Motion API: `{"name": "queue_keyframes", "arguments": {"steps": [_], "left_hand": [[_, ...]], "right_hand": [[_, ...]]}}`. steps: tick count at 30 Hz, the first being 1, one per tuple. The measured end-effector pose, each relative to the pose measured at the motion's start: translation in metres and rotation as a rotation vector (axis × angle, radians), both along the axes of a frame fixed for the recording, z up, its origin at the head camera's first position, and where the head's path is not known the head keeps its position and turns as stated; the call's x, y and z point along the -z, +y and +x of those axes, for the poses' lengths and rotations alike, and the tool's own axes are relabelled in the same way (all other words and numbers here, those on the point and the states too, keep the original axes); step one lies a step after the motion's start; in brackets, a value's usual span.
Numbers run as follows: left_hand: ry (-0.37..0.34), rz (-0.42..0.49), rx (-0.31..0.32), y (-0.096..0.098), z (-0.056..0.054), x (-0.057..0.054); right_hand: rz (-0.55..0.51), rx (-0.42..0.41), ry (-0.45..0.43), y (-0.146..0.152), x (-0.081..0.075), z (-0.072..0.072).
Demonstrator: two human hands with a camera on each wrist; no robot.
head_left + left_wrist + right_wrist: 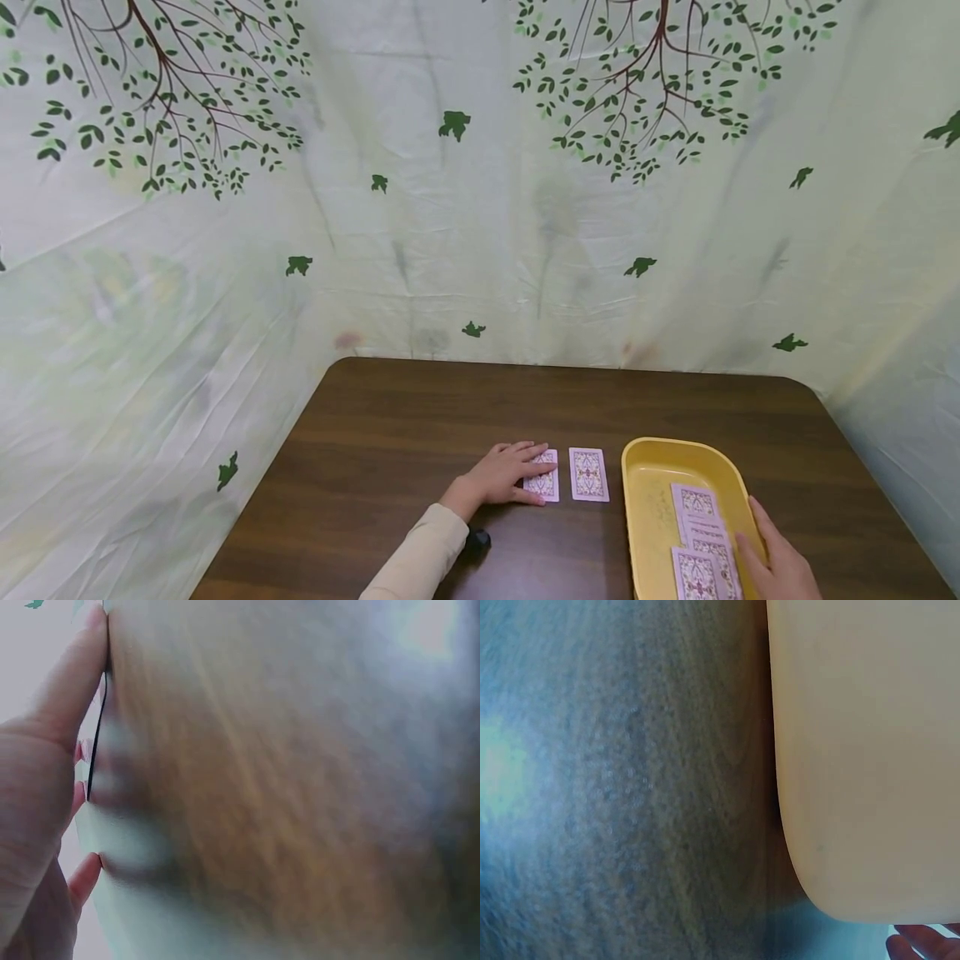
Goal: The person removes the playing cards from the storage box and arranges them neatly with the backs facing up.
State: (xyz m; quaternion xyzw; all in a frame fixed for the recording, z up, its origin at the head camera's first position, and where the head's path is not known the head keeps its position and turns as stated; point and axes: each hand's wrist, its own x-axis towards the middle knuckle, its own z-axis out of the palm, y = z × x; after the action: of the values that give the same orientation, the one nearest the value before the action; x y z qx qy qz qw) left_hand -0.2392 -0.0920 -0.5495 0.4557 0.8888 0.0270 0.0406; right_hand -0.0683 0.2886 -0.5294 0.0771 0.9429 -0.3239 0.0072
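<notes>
My left hand (pixel 501 475) lies over a playing card (pixel 551 485) on the table, palm down with its fingers extended. The thumb touches near the card's lower edge and partly covers it. In the left wrist view, the card's thin dark edge (pixel 97 735) shows beside the thumb, and other fingertips touch the table. Right of this card lies a second face-down card (pixel 588 475), apart from the hand. My right hand (pixel 783 562) grips the right rim of a yellow tray (pixel 651 517), thumb over the inner side. Several overlapping face-down cards (pixel 696 575) lie in the tray.
The dark wooden table (pixel 450 400) reaches back to a hanging cloth (pixel 480 250) printed with branches and leaves. A black object (pixel 477 542) sits at my left wrist. The tray's pale side (pixel 870 765) fills much of the right wrist view.
</notes>
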Motion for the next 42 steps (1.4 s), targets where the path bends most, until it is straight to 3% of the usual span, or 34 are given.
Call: {"name": "queue_keyframes", "arguments": {"steps": [20, 26, 32, 37, 42], "left_hand": [[-0.016, 0.007, 0.000, 0.001, 0.000, 0.000], [-0.075, 0.088, -0.034, 0.005, 0.000, -0.005], [-0.069, 0.258, -0.032, 0.023, 0.012, -0.033], [-0.046, 0.355, 0.061, 0.049, 0.026, -0.063], [-0.074, 0.375, 0.143, 0.080, 0.037, -0.079]], "right_hand": [[-0.023, 0.010, 0.016, 0.000, 0.000, 0.002], [-0.011, 0.000, 0.050, 0.000, -0.001, 0.001], [-0.015, -0.003, 0.040, 0.001, -0.002, 0.001], [-0.029, -0.006, 0.005, 0.001, -0.002, 0.000], [-0.031, 0.000, 0.025, 0.000, -0.001, 0.002]]}}
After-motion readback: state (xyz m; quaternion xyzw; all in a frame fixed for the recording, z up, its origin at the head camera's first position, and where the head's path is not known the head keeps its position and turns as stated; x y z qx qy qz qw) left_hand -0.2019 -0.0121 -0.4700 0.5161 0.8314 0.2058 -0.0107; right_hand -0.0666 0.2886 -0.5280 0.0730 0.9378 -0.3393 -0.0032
